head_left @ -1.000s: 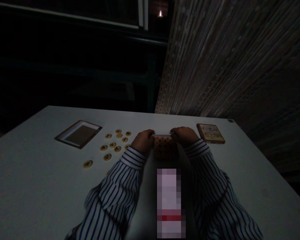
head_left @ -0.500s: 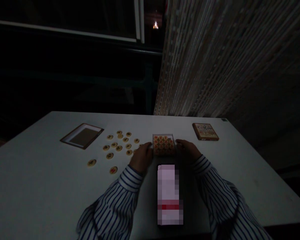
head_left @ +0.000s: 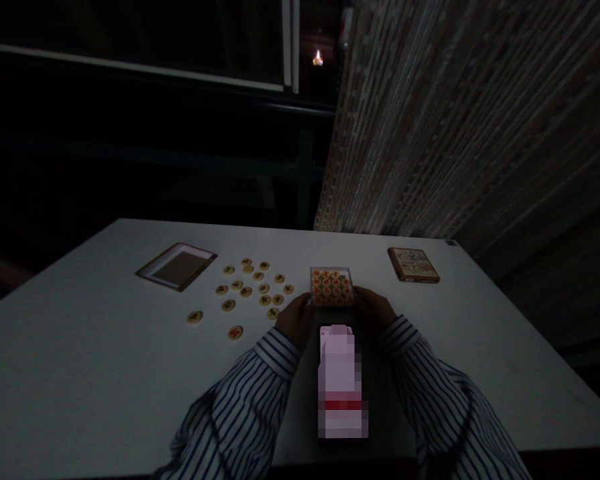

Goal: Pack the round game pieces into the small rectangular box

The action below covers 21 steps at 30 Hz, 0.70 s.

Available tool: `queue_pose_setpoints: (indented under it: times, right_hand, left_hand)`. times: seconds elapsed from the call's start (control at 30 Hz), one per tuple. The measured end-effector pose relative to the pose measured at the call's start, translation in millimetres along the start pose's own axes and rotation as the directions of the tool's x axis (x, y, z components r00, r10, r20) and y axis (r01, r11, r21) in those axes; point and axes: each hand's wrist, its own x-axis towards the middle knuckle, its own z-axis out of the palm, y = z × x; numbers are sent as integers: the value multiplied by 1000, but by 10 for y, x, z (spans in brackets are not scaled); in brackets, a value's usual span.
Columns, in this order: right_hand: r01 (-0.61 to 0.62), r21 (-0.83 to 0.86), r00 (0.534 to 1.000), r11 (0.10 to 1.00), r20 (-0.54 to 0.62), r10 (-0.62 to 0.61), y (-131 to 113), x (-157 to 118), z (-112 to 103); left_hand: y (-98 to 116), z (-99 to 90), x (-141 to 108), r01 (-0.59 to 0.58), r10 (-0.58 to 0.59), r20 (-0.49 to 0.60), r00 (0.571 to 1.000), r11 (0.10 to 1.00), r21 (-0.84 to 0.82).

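A small clear-sided box stands on the white table, with rows of round pieces with red characters inside; one spot at its upper right holds no piece. My left hand is at the box's left side and my right hand at its right side, fingers curled against it. Left of the box lie several loose round pieces with dark characters. One loose piece with a red character lies nearer to me.
A lit phone with a blurred screen lies between my forearms. An open shallow tray is at the far left of the table. A closed printed box sits at the far right. Behind hangs a string curtain.
My hands have closed in on the box, which now looks more upright to view, its rows showing more plainly. The camera view has shifted slightly to the left.
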Motion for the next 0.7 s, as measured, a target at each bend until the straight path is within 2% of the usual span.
queue_pose_setpoints:
  times: [0.13,0.27,0.37,0.57,0.7]
  right_hand:
    - [24,15,1000,1000,9,-24,9,-14,10]
    - [-11,22,1000,1000,11,11,45,-12,40]
    - [-11,41,1000,999,22,11,56,-6,44]
    - [-17,56,999,998,29,16,-2,-6,4]
    - [34,74,999,997,17,-35,-6,-2,-2]
  left_hand:
    - [74,-17,-31,-16,17,59,998,1000,-25]
    - [92,-5,-50,-17,21,71,997,998,-58]
    - [77,12,-56,-20,25,59,998,997,-80]
    - [60,-1,-57,-45,45,30,999,999,-16]
    - [65,-16,-58,-52,53,26,998,998,-37]
